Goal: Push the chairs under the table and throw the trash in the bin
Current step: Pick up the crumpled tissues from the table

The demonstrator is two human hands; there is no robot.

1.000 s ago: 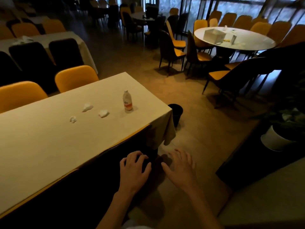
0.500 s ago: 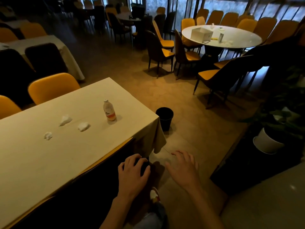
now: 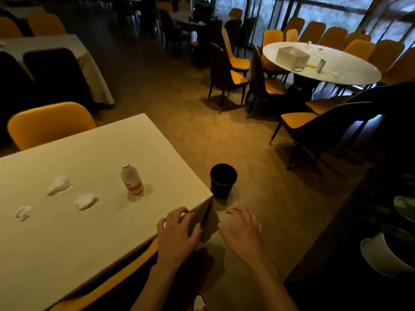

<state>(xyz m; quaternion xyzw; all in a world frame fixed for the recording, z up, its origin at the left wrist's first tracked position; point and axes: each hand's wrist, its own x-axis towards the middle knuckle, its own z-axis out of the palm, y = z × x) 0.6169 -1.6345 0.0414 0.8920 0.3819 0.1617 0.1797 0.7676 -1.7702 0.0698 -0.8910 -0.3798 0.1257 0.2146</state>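
A long table (image 3: 67,243) with a cream cloth holds a small plastic bottle (image 3: 131,179) and three crumpled tissues (image 3: 58,185) (image 3: 85,201) (image 3: 23,212). A black bin (image 3: 223,180) stands on the floor just past the table's corner. Close to me, a dark chair with a yellow edge (image 3: 134,263) is tucked against the table's near side. My left hand (image 3: 177,232) lies on the top of its back at the table corner, fingers curled over it. My right hand (image 3: 243,232) hovers over the floor beside the corner, fingers spread and holding nothing.
A yellow chair (image 3: 49,124) sits at the table's far side. More chairs (image 3: 314,129) surround a round white table (image 3: 350,72) at the right. A white plant pot (image 3: 381,257) stands at the right edge. Bare floor lies around the bin.
The near chair has slid in against the table, with my left hand riding on its back. My view has moved forward and to the right, and the bin is closer.
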